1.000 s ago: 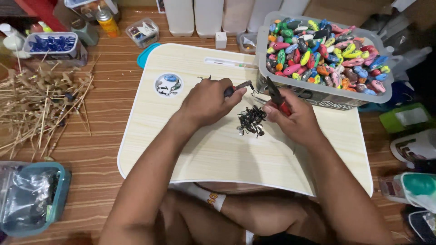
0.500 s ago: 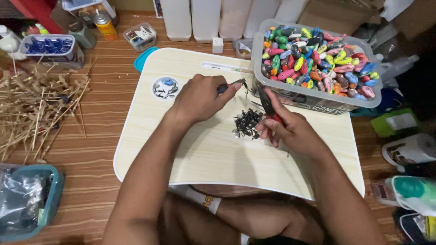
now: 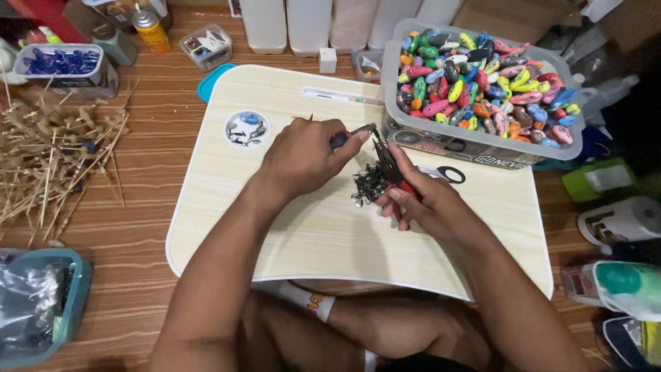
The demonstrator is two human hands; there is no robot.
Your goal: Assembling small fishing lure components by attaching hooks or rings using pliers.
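Pliers: the red-handled pliers [image 3: 394, 172] lay in my right hand [image 3: 430, 207], nose pointing up toward my left hand, over the middle of the desk [image 3: 310, 234].
Right hand: I had it closed around the red handles, fingers curled over them.
Left hand: my left hand [image 3: 303, 157] was closed on a small dark tool [image 3: 352, 134], its thin tip sticking out to the right and meeting the nose of the pliers.
Hardware pile: a heap of small dark metal bits [image 3: 368, 186] sat on the desk just below the two tool tips, touching my right fingers.
Round dish: a little round dish [image 3: 246, 129] with a few small pieces stood on the desk to the left of my left hand.
Scissors: black-handled scissors [image 3: 444, 173] lay just beyond my right hand.
Bin: a grey bin [image 3: 475, 145] full of bright coloured lure bodies sat at the desk's far right corner.
Floor: a scatter of thin sticks [image 3: 48, 165] lay well off to the left.
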